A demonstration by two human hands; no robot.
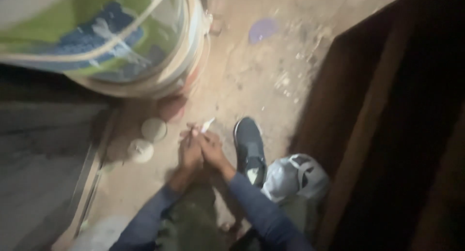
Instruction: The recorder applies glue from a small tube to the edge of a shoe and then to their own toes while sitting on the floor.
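Observation:
My left hand (190, 152) and my right hand (212, 149) are pressed together low over the dirt floor, both in dark blue sleeves. A small thin white object (208, 124) sticks up from between the fingertips; the blur hides which hand grips it. Just to the right is my foot in a dark blue shoe (250, 147). Two small pale round objects (154, 129) (141, 151) lie on the ground just left of my hands.
A large white bucket (186, 62) with green and blue print stands at the upper left. A grey slab (38, 164) fills the left side. A pale cloth bundle (293, 178) lies by my right forearm. A dark wooden frame (368, 115) rises on the right.

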